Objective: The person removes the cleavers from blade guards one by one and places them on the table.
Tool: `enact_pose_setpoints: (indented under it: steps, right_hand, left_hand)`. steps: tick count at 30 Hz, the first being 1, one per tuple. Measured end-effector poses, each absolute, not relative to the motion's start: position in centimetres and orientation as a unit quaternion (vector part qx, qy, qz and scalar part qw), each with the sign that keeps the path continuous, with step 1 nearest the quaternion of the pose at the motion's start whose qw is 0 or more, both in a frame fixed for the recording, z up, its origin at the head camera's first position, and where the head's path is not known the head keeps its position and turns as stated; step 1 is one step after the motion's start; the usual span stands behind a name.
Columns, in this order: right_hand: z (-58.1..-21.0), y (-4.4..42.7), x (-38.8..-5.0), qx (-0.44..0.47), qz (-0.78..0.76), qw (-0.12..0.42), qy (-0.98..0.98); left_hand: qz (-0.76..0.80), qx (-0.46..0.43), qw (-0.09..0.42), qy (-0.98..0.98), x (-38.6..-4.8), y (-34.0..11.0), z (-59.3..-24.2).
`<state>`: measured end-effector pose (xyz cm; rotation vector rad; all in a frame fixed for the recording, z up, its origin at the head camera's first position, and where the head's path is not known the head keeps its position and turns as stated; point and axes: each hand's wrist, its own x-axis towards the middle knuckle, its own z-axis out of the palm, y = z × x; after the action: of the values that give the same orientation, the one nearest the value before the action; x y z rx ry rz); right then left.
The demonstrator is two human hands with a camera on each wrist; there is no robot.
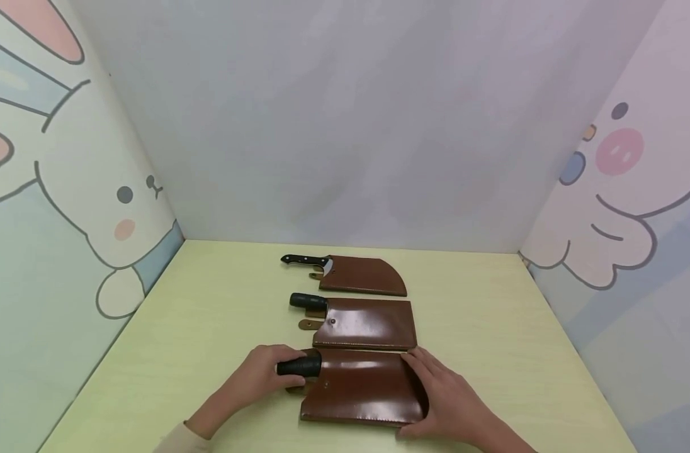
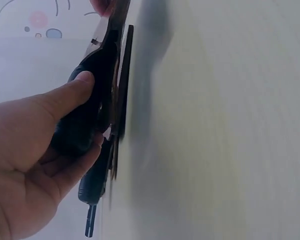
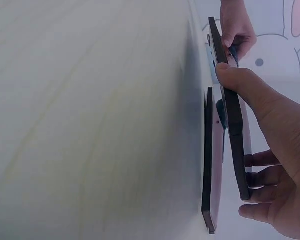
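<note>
The nearest cleaver sits in a brown leather sheath (image 1: pixel 367 390), its blade hidden. My left hand (image 1: pixel 265 372) grips its black handle (image 1: pixel 301 365), thumb on one side and fingers on the other. At the sheath's other end, my right hand (image 1: pixel 449 399) holds the edge between thumb and fingers. Seen from the right wrist, this sheath (image 3: pixel 235 125) is lifted a little off the tabletop. Just behind lies a second sheathed cleaver with a black handle (image 1: pixel 308 302) and a rectangular brown sheath (image 1: pixel 370 324). Farthest back is a knife with a riveted black handle (image 1: pixel 304 260) in a curved-end sheath (image 1: pixel 364 275).
The pale yellow table (image 1: pixel 492 314) reaches to a grey back wall (image 1: pixel 345 126). Side panels carry a cartoon rabbit (image 1: pixel 96 207) on the left and a pink-cheeked figure (image 1: pixel 656 176) on the right. A loose strap (image 1: pixel 309 324) sticks out from the middle sheath.
</note>
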<state>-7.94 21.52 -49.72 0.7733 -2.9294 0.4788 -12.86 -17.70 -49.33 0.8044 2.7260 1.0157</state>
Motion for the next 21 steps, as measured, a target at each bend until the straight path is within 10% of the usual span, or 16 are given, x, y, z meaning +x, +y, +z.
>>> enact_pose_setpoints:
  steps: [21]
  right_hand:
    - [-47.7,21.6,-8.1,0.286,0.169,0.113,-0.936]
  left_hand:
    - [0.33,0.259,-0.043,0.907,-12.0,-18.5,-47.4]
